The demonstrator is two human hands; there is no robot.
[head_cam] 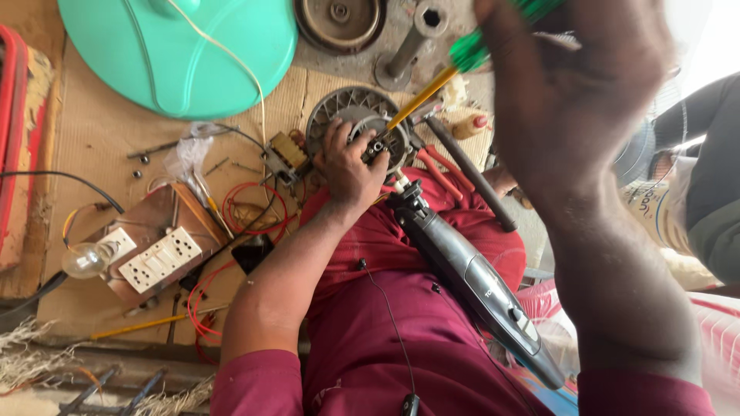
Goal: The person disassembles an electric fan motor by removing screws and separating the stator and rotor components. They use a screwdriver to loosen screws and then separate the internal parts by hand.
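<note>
My left hand (351,163) grips the round metal fan motor (356,115), which lies on cardboard in front of my maroon-clad legs. My right hand (570,92), large and blurred close to the camera, holds a screwdriver with a green handle (478,48) and a yellow shaft (420,98). The screwdriver's tip rests on the middle of the motor, next to my left thumb. A grey and black fan stand column (470,277) lies across my lap, its upper end near the motor.
A turquoise round fan base (185,54) lies at the top left. A wooden board with white sockets and a bulb (146,250) sits left, among red wires. Red-handled pliers (435,169), a dark rod (470,177), metal parts and another person at the right edge (705,192) surround me.
</note>
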